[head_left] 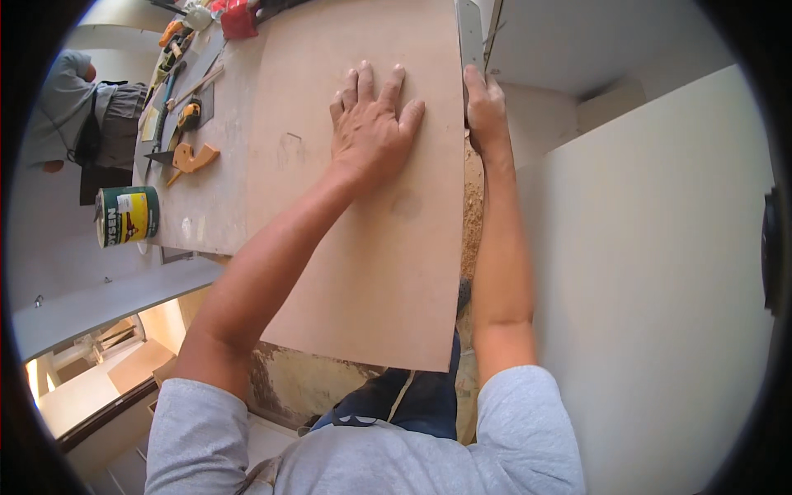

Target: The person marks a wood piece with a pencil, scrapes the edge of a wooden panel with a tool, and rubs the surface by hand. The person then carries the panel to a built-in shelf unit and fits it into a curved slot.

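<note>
My left hand lies flat on a large pale wooden board, its fingers spread. The board rests on a worktable, its near end reaching out toward my body. At the board's right edge, my right hand is closed around the near end of a long, flat grey metal tool. The tool stands along that edge, and its far part runs out of the picture top. Its exact kind does not show. Below my right wrist, light wood shavings lie along the board's side.
On the worktable's left side are an orange-handled saw, a yellow and black tape measure and several other tools. A green and yellow can stands at its left edge. Another person bends at far left. A large white panel fills the right.
</note>
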`<state>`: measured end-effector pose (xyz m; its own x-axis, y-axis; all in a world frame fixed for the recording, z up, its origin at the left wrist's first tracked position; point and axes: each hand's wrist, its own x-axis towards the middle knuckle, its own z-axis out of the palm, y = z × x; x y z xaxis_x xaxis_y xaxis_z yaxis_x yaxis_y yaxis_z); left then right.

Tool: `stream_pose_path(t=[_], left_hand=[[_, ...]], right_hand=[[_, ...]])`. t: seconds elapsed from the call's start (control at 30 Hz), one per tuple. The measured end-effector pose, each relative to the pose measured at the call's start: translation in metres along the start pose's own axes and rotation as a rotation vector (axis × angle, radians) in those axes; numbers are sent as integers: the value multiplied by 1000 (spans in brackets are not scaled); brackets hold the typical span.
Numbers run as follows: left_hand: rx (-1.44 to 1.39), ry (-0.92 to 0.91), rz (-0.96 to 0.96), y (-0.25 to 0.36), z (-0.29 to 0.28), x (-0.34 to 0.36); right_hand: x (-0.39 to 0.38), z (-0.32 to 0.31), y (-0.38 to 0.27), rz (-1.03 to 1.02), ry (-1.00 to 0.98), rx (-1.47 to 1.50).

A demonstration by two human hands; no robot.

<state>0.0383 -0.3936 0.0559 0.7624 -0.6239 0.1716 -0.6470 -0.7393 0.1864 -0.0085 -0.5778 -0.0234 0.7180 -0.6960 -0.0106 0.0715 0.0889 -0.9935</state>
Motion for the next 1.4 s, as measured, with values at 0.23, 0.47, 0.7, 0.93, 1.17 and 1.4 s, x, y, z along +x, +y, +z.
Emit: stream_pose_path(t=[0.23, 0.47, 0.7, 0.93, 1.17, 1.4], left_hand=[[-6, 38, -9, -6, 4, 4], [-27, 28, -11, -2, 1, 9], [-14, -3, -29, -6, -6, 0], [-68, -51, 0, 16, 5, 4], [-6, 7, 0, 1, -7, 4], [-74, -67, 1, 16, -20, -10]], right_hand=[[-233, -37, -47, 39, 17, -172], [-315, -55, -29, 72, 76, -75], [-204, -29, -51, 120, -16, -144], [61, -14, -16, -93, 45, -332], [-70, -4, -28, -20, 9, -189], [-268, -49, -54, 106, -69, -123]])
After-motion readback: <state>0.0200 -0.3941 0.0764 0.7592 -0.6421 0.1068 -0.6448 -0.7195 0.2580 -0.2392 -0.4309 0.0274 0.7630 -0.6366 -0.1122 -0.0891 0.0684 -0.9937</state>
